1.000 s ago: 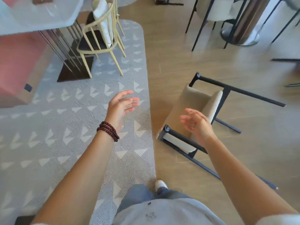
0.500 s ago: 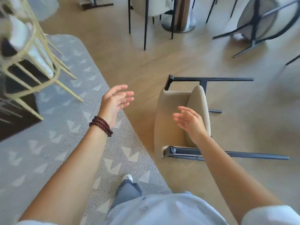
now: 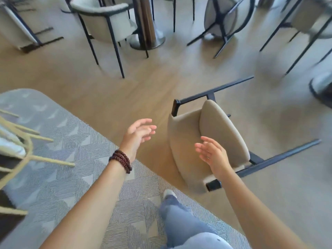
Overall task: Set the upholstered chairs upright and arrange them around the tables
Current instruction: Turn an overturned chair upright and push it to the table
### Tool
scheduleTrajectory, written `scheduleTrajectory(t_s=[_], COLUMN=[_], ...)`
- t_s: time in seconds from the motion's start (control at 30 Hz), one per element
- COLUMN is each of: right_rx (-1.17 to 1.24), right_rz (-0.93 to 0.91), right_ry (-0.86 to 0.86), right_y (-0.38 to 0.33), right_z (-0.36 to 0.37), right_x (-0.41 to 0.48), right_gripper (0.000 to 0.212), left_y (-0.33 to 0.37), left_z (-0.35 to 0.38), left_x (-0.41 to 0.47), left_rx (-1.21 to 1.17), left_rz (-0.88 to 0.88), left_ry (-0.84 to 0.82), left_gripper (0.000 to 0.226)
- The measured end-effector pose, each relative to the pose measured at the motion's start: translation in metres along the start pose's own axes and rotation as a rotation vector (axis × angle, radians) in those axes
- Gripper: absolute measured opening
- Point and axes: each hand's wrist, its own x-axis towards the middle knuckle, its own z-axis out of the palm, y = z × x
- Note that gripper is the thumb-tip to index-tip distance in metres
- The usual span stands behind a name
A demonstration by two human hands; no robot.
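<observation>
Versus half a second back: beige upholstered chair with black metal frame rotated in frame, legs now angled up-right instead of straight right; lower-right of centre rather than dead centre. Cream spindle-back wooden chair pushed out to the left edge, blurred. More of the far furniture in view up top. Both hands in nearly the same pose as before, nothing grasped then or now.

Left hand: out in front over bare floor, palm turned inward, fingers loosely spread and slightly bent, holding nothing, clear of the chair's back edge. Dark red beaded bracelet wrapped in several turns at that wrist. Right hand: palm facing left, fingers fanned and relaxed, empty; overlapping the chair in view, contact not confirmable.

Task chair: on its side on the light wood-look plank floor, just off the edge of the grey woven rug with pale triangle pattern. Curved padded back, rounded seat cushion, matte fabric; slim straight legs.

Up top: pale boucle-like tub chair on thin black legs, upright beside a dark wood column pedestal on a round metal foot. Right of that, another round-seated chair tipped over, underside cross-brace showing. Blue denim leg and light shoe at the rug's edge.
</observation>
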Motion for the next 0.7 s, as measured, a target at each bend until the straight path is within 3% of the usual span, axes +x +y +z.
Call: scheduleTrajectory(t_s=[0.47, 0.7], right_rx=[0.211, 0.342], right_rz=[-0.028, -0.093], right_ry=[0.242, 0.454], right_y=[-0.006, -0.009], right_z=[0.067, 0.079], right_x=[0.068, 0.068], right_gripper=[0.027, 0.025], left_y=[0.033, 0.033], left_z=[-0.002, 0.004], left_x=[0.14, 0.181], left_rx=[0.086, 0.144], left_rz=[-0.039, -0.056], left_ry=[-0.267, -0.46], left_gripper=[0.026, 0.028])
